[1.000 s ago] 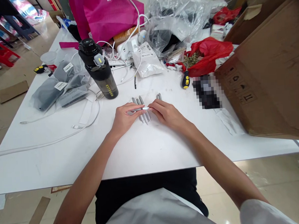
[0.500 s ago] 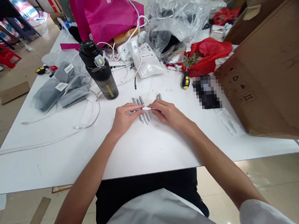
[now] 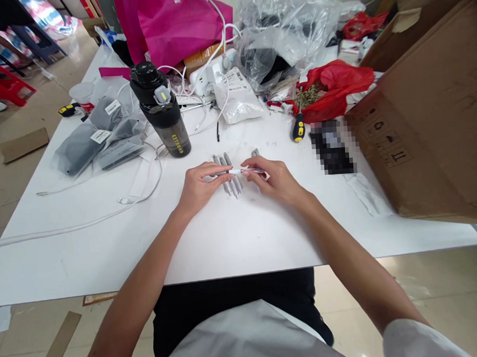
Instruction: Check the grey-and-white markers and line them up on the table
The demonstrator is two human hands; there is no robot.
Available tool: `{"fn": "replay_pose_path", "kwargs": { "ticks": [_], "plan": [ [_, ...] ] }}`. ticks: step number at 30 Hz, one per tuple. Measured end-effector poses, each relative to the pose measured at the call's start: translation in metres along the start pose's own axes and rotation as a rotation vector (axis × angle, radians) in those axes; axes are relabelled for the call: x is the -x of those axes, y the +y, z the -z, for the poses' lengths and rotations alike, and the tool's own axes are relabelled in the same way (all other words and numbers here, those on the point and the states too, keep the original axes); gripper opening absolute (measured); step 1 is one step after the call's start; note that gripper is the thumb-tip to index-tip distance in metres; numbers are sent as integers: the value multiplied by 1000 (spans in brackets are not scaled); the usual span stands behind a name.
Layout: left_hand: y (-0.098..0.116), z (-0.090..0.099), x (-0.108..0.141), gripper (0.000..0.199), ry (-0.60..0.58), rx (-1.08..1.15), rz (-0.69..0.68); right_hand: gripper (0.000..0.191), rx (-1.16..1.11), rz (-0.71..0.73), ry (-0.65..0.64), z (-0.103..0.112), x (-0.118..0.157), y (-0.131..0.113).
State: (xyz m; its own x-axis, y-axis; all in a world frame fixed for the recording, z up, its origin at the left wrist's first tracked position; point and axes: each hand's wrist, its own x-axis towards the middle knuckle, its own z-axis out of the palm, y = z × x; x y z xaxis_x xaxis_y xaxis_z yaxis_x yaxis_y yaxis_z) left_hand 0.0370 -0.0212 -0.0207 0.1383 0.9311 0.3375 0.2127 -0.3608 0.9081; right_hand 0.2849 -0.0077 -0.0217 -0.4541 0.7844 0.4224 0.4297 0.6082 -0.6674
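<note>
A slim white and silver pen point(image 3: 235, 171) is held level above the table between my two hands. My left hand point(image 3: 201, 186) pinches its left end between thumb and fingers. My right hand point(image 3: 273, 179) is closed in a pinch on its right end; whether the pen is in one piece or parted there, I cannot tell. Below and behind it lie several grey pens point(image 3: 233, 186) side by side, partly covered by the held pen and my left fingers. Another grey pen or pair of pens point(image 3: 255, 152) lies just behind my right hand, mostly hidden.
A black water bottle point(image 3: 162, 113) stands behind my left hand. Wrapped grey pouches point(image 3: 79, 150) and a white cable point(image 3: 142, 198) lie left. A screwdriver point(image 3: 299, 127), a red plastic bag point(image 3: 330, 89) and a large cardboard box point(image 3: 432, 113) are on the right. Behind sits a magenta bag point(image 3: 180, 26).
My right hand has shifted slightly right, away from my left, and more of the pen's right part shows between the fingers. My left hand keeps its pinch.
</note>
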Motion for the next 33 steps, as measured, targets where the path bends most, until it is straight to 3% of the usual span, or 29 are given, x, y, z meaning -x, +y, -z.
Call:
{"fn": "replay_pose_path", "kwargs": {
  "ticks": [4, 8, 15, 20, 25, 31, 33],
  "plan": [
    [1, 1, 0, 31, 23, -9, 25, 35, -41, 14, 63, 1, -2, -1],
    [2, 0, 0, 30, -17, 15, 2, 52, -126, -155, 57, 3, -4, -8],
    [2, 1, -1, 33, 45, -19, 35, 43, -220, -153, 129, 4, -6, -7],
    [2, -1, 0, 30, 36, -19, -12, 57, -183, -271, 100, 4, -5, -8],
    [1, 1, 0, 32, 76, -38, 19, 52, -214, -175, 178, 3, -6, -5],
    [2, 1, 0, 30, 66, -20, -18, 60, -177, -275, 95, 4, -4, -4],
    [2, 1, 0, 30, 71, -22, -6, 52, -200, -240, 119, 4, -5, -4]
  ]
}}
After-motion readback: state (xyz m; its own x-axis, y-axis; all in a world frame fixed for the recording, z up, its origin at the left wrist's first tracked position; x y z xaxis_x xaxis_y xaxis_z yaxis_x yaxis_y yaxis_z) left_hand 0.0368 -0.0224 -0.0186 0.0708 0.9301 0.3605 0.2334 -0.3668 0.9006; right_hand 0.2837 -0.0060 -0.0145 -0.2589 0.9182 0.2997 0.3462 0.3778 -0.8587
